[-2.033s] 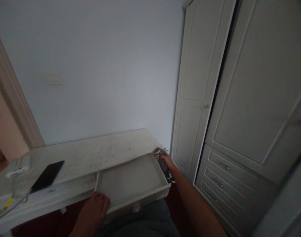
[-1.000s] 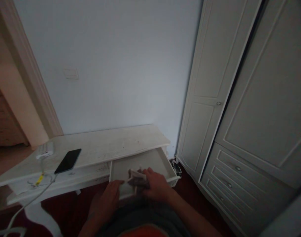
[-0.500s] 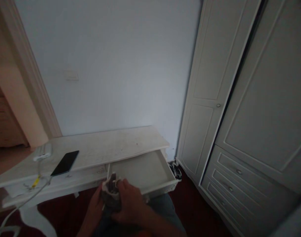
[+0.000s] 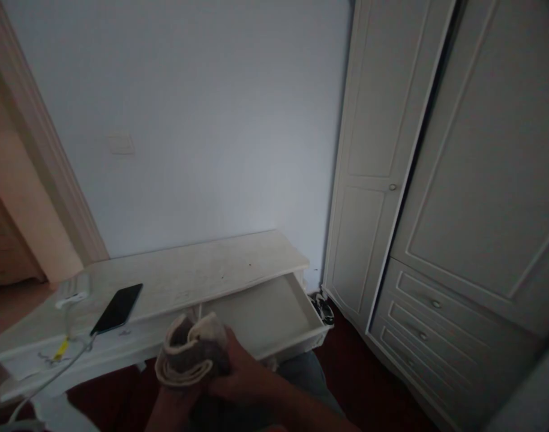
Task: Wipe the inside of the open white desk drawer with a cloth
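Observation:
Both my hands are raised in front of me, low in the view, around a folded beige and grey cloth (image 4: 191,355). My right hand (image 4: 245,379) grips the cloth from the right, fingers curled on it. My left hand (image 4: 168,413) supports it from below and is mostly hidden by the fabric. Just behind the cloth, a white drawer (image 4: 267,312) stands pulled out from the low white table (image 4: 202,269); nothing shows inside it.
A black phone (image 4: 117,308) lies on the table's left part beside a white power strip (image 4: 71,291) with a cable hanging down. A tall white wardrobe (image 4: 436,198) with drawers fills the right. A doorway frame (image 4: 40,156) stands left. The floor is dark red.
My right hand brought the cloth from the drawer's right side to the front. Both hands now hold it, lifted higher and closer to me. The drawer stays open.

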### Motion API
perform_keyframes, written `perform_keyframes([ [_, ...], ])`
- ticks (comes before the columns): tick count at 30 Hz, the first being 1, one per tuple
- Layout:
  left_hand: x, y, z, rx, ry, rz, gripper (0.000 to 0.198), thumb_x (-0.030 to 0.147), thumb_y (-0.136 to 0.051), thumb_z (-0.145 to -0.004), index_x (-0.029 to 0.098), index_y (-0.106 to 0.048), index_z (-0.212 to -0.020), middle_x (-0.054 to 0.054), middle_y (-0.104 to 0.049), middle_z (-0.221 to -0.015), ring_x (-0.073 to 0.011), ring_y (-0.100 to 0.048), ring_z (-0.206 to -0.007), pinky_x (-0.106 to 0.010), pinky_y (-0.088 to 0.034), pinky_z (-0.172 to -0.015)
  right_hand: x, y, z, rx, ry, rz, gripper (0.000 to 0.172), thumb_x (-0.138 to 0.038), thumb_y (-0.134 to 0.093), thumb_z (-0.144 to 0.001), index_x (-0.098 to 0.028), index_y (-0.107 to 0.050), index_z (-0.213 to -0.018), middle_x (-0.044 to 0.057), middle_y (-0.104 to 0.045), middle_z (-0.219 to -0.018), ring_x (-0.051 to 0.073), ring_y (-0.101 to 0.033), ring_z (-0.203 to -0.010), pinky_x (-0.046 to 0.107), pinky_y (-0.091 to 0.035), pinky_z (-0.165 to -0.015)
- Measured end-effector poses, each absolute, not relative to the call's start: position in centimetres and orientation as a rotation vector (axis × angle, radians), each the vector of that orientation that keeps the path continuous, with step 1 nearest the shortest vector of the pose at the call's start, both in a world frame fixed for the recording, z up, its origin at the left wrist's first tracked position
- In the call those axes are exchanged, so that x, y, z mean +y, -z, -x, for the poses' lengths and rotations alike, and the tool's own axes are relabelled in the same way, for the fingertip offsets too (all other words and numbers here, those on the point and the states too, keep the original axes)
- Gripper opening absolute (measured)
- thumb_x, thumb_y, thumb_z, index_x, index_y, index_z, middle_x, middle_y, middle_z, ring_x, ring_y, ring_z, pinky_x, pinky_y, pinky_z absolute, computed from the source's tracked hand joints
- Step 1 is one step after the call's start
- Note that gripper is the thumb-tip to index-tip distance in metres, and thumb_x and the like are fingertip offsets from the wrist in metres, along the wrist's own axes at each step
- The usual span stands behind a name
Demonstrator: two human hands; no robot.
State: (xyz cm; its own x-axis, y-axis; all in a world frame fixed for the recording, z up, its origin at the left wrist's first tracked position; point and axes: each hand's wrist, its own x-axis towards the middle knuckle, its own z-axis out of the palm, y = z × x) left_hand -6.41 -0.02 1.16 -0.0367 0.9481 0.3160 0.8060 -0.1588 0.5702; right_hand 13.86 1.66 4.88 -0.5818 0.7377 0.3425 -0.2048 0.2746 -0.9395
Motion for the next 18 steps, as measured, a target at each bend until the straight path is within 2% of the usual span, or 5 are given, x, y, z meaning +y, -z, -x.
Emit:
perform_keyframes([
  [5, 0.2, -4.2, 6.2, 1.822, -1.258, -1.706, 0.078, 0.067, -0.059, -0.085, 0.025, -0.050, -0.150, -0.007, -0.075, -0.130, -0.0322, -0.067, -0.128, -0.045, -0.059, -0.105, 3.8, -5.2, -20.9, -2.055, -0.987, 0.754, 0.091, -0.029, -0.070, -0.076, -0.028, -0.036, -0.161, 0.011, -0.038, -0.159, 0.031, -0.036, -0.147, 0.049, -0.030, -0.122],
  [8, -0.2, -6.2, 6.7, 1.737, -1.125, -1.756, 0.075, 0.066, -0.063, -0.084, 0.028, -0.052, -0.147, -0.005, -0.074, -0.135, -0.0307, -0.067, -0.128, -0.040, -0.057, -0.104, 5.8, -4.3, -25.0, -2.096, -0.650, 1.099, 0.081, -0.027, -0.069, -0.076, -0.020, -0.047, -0.153, 0.015, -0.048, -0.150, 0.031, -0.040, -0.142, 0.048, -0.028, -0.122],
  [10, 0.1, -6.3, 6.5, 1.704, -0.880, -1.934, 0.064, 0.061, -0.066, -0.083, 0.029, -0.061, -0.138, -0.005, -0.074, -0.132, -0.0313, -0.068, -0.125, -0.040, -0.055, -0.103, 6.6, -3.4, -26.5, -2.116, -0.551, 1.321, 0.067, -0.029, -0.067, -0.079, -0.017, -0.056, -0.144, 0.016, -0.056, -0.140, 0.031, -0.048, -0.134, 0.046, -0.035, -0.117],
  [13, 1.7, -5.0, 5.6, 1.796, -0.646, -2.081, 0.046, 0.051, -0.058, -0.089, 0.024, -0.069, -0.124, -0.010, -0.073, -0.122, -0.0304, -0.070, -0.113, -0.039, -0.053, -0.099, 6.9, -2.3, -27.0, -2.192, -0.543, 1.502, 0.056, -0.036, -0.064, -0.084, -0.018, -0.061, -0.137, 0.014, -0.065, -0.129, 0.030, -0.059, -0.122, 0.041, -0.045, -0.103],
  [18, 6.2, -4.5, 4.5, 2.123, -0.671, -2.199, 0.041, 0.036, -0.049, -0.098, 0.019, -0.062, -0.133, -0.012, -0.061, -0.128, -0.0266, -0.064, -0.115, -0.035, -0.051, -0.097, 6.4, -2.3, -25.7, -2.313, -0.456, 1.641, 0.035, -0.038, -0.055, -0.091, -0.023, -0.071, -0.118, 0.009, -0.075, -0.109, 0.027, -0.069, -0.101, 0.036, -0.047, -0.087],
])
